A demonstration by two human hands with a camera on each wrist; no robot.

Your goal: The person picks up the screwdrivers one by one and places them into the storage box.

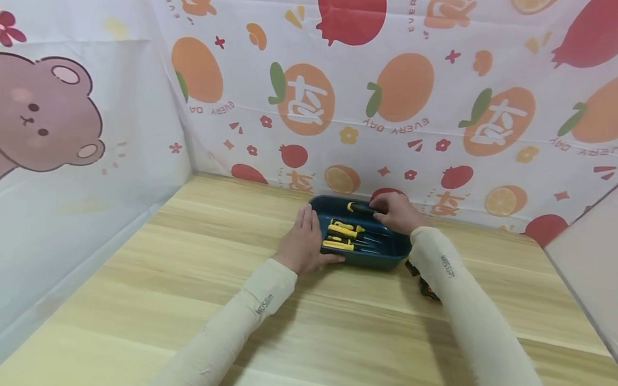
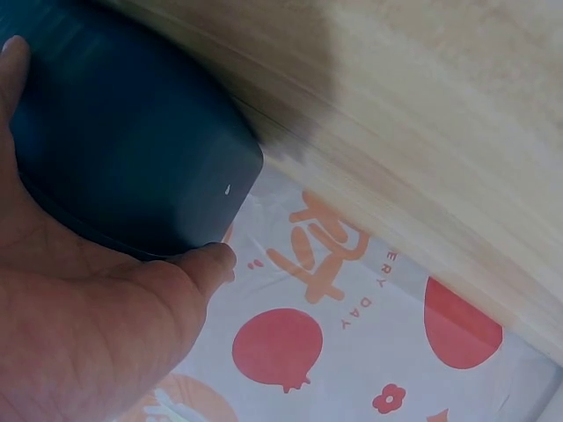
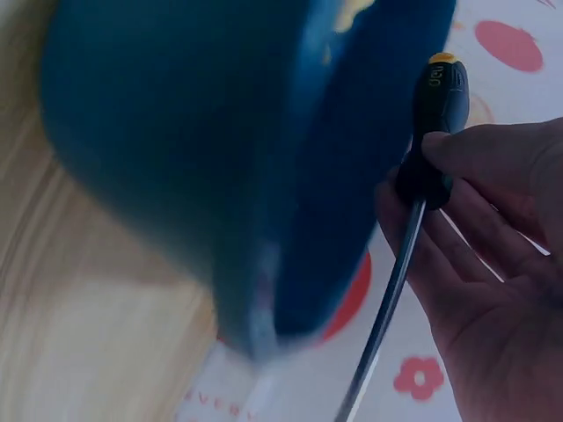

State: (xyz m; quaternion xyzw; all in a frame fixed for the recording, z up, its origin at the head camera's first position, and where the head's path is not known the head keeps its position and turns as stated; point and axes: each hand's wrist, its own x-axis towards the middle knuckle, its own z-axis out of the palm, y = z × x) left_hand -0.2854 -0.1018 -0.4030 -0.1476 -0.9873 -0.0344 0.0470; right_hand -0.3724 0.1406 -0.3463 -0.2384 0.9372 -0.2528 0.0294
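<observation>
A dark blue plastic bin (image 1: 373,260) stands at the back of the table, with several yellow-and-black screwdrivers (image 1: 342,231) lying inside, shafts to the right. My left hand (image 1: 303,243) rests against the bin's left end, fingers straight along the side and thumb along the front wall. The left wrist view shows this hand (image 2: 97,325) spread around the bin's outer wall (image 2: 132,132). My right hand (image 1: 397,213) holds a screwdriver (image 1: 362,208) over the bin's back edge. In the right wrist view, thumb and fingers pinch its black handle (image 3: 437,110), and the long metal shaft points down.
A dark object with orange parts (image 1: 429,289) lies right of the bin, partly hidden by the right sleeve (image 1: 439,266). Fruit-patterned cloth (image 1: 353,103) hangs right behind the bin. The wooden table (image 1: 182,302) extends toward me, and a bear-print cloth (image 1: 41,115) hangs on the left.
</observation>
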